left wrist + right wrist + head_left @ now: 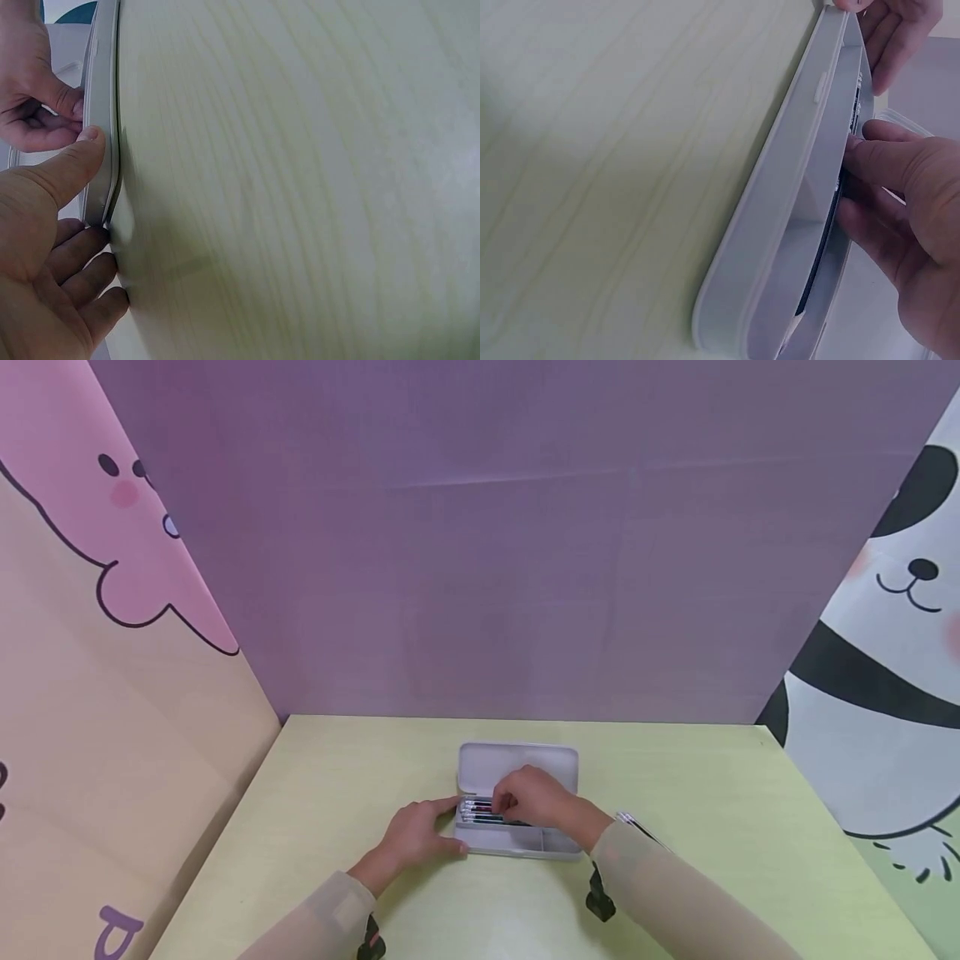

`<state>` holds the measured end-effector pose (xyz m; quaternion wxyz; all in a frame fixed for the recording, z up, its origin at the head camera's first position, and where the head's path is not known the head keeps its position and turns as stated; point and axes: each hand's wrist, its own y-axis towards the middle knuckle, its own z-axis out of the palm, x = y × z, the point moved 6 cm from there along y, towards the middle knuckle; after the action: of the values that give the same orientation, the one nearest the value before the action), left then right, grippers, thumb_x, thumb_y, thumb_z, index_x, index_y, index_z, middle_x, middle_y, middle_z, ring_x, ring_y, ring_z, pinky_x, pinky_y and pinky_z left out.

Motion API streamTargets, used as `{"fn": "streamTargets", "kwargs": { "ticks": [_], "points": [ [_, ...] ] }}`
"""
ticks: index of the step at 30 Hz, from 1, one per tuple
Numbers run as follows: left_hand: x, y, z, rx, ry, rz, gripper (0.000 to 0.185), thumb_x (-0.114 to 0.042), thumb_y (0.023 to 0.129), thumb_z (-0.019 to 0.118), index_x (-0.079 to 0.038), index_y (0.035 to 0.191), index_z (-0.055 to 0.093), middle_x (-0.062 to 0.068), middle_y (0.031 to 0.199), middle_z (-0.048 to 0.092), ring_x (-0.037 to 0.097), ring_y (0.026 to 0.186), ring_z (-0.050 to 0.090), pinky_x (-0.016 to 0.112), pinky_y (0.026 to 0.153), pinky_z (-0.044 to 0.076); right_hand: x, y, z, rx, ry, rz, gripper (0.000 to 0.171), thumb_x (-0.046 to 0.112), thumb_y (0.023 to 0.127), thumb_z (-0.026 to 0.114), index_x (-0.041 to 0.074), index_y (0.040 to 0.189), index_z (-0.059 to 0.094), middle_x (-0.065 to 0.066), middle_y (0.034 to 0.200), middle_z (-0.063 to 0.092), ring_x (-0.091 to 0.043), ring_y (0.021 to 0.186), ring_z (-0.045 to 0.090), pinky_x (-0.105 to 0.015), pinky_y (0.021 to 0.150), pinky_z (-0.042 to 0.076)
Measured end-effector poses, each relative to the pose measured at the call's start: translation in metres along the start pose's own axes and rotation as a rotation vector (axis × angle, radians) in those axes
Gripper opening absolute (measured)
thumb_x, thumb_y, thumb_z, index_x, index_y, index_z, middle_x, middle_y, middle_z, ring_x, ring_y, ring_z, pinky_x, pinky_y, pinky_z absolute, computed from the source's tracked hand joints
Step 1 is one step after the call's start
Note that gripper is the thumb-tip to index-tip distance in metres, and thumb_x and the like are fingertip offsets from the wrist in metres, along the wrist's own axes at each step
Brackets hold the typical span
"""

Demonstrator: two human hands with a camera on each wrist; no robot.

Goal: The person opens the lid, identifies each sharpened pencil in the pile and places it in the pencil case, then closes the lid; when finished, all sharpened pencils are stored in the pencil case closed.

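A pale grey pencil case (498, 839) lies on the table with its lid (480, 764) hinged open at the back. Several pens (474, 810) lie side by side in its rear compartment. My left hand (420, 837) holds the case's left end, thumb against the front wall, index finger at the back corner. In the left wrist view its other fingers (86, 262) hang loosely by the end. My right hand (528, 795) reaches into the rear compartment, thumb and fingers pinching a dark pen (821, 259). That pen's upper part is hidden by the fingers.
Beside the right forearm, more pens (637, 827) lie on the pale wood-grain table (697, 793), partly covered by the sleeve. A purple panel (510, 568) stands behind the table, with cartoon-printed panels (862, 693) at the sides. The case's front compartment has a divider (542, 840).
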<state>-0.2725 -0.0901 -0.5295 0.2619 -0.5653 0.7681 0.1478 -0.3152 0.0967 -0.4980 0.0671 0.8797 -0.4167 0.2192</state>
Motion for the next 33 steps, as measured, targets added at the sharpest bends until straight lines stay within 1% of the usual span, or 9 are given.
{"fn": "streamTargets", "kwargs": {
  "ticks": [5,10,13,17,20,23,27,31,33],
  "points": [
    [-0.001,0.000,0.001,-0.004,0.000,0.005,0.083,-0.044,0.076,0.089,-0.016,0.148,0.057,0.013,0.137,0.067,0.037,0.123,0.063,0.055,0.100,0.052,0.000,-0.003,0.001,-0.024,-0.030,-0.035,0.020,0.006,0.084,0.083,0.024,0.083,0.076,0.014,0.083,0.073,-0.002,0.080,0.063,-0.026,0.078,0.056],
    [-0.002,0.001,0.002,-0.001,-0.002,0.008,0.083,-0.045,0.077,0.088,-0.016,0.148,0.057,0.012,0.139,0.066,0.036,0.124,0.063,0.054,0.101,0.052,0.000,-0.006,0.000,-0.034,-0.036,-0.033,0.019,0.007,0.085,0.083,0.025,0.084,0.076,0.014,0.083,0.074,-0.002,0.079,0.063,-0.027,0.078,0.055],
    [-0.002,0.001,0.002,0.000,0.002,0.003,0.083,-0.045,0.077,0.089,-0.016,0.148,0.057,0.012,0.140,0.065,0.037,0.125,0.062,0.055,0.102,0.051,0.003,-0.010,-0.003,-0.036,-0.012,-0.036,0.017,0.006,0.086,0.082,0.022,0.086,0.076,0.011,0.085,0.074,-0.003,0.080,0.063,-0.029,0.079,0.056],
    [-0.002,-0.001,0.001,0.004,0.001,-0.005,0.084,-0.045,0.077,0.088,-0.016,0.149,0.056,0.014,0.140,0.065,0.038,0.128,0.060,0.056,0.104,0.050,0.005,-0.020,-0.014,-0.052,0.037,-0.058,0.013,0.006,0.087,0.081,0.018,0.090,0.076,0.008,0.087,0.075,-0.005,0.082,0.065,-0.029,0.079,0.057],
    [-0.001,-0.002,0.001,0.000,-0.007,-0.007,0.084,-0.044,0.078,0.088,-0.016,0.150,0.055,0.014,0.141,0.064,0.039,0.129,0.060,0.057,0.106,0.049,0.000,-0.030,-0.023,-0.064,0.069,-0.055,0.010,0.010,0.088,0.080,0.018,0.093,0.077,0.010,0.089,0.075,-0.003,0.083,0.066,-0.029,0.080,0.057],
    [-0.001,-0.002,0.002,-0.005,-0.014,-0.006,0.084,-0.044,0.077,0.089,-0.016,0.149,0.055,0.015,0.142,0.064,0.040,0.130,0.059,0.058,0.106,0.049,-0.010,-0.043,-0.035,-0.077,0.124,-0.027,0.010,0.012,0.090,0.078,0.016,0.099,0.077,0.010,0.092,0.075,-0.004,0.085,0.068,-0.030,0.081,0.059],
    [0.000,-0.002,0.003,-0.012,-0.014,-0.001,0.084,-0.044,0.077,0.089,-0.016,0.149,0.056,0.015,0.141,0.064,0.040,0.130,0.058,0.058,0.105,0.049,-0.025,-0.065,-0.054,-0.127,0.185,0.019,0.014,0.014,0.092,0.076,0.009,0.106,0.076,0.006,0.095,0.074,-0.010,0.087,0.068,-0.029,0.080,0.059],
    [0.000,-0.001,0.002,-0.018,0.001,0.003,0.084,-0.045,0.077,0.089,-0.017,0.149,0.056,0.015,0.140,0.065,0.040,0.129,0.059,0.057,0.105,0.049,-0.047,-0.087,-0.066,-0.177,0.255,0.131,0.020,0.012,0.094,0.074,0.004,0.112,0.073,-0.002,0.098,0.073,-0.016,0.088,0.067,-0.026,0.073,0.060],
    [0.000,-0.001,0.003,-0.017,0.007,0.000,0.084,-0.045,0.077,0.089,-0.017,0.149,0.056,0.015,0.140,0.065,0.040,0.129,0.059,0.057,0.105,0.049,-0.058,-0.096,-0.068,-0.191,0.300,0.183,0.022,0.011,0.096,0.071,0.001,0.116,0.071,-0.007,0.101,0.072,-0.020,0.089,0.069,-0.028,0.070,0.061]
  ]
}}
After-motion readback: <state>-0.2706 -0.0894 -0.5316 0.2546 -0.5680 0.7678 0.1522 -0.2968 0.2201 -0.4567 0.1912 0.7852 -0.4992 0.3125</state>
